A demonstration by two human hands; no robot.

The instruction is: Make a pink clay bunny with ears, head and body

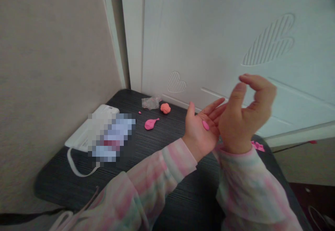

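Observation:
My left hand (200, 129) is held palm up above the table, its fingers stretched out. On its palm lies a small, flat, pink oval piece (205, 125) that looks like modelling clay. To the right and nearer to me, my right hand (246, 114) is raised with thumb and index finger curled together in a pinch. Whatever may be between those fingertips is too small to make out. On the table left of my hands rests a pink teardrop-shaped lump (150, 124) with a thin tail. Behind it sits an orange crumpled lump (165, 108).
The dark table (180, 199) stands in a corner against a white panel (209, 42) with embossed hearts. A clear plastic wrapper (151, 103) and a pink crumb (139, 112) lie at the back. A white strapped device (78, 133), partly blurred, is left; pink pieces (258, 146) lie right.

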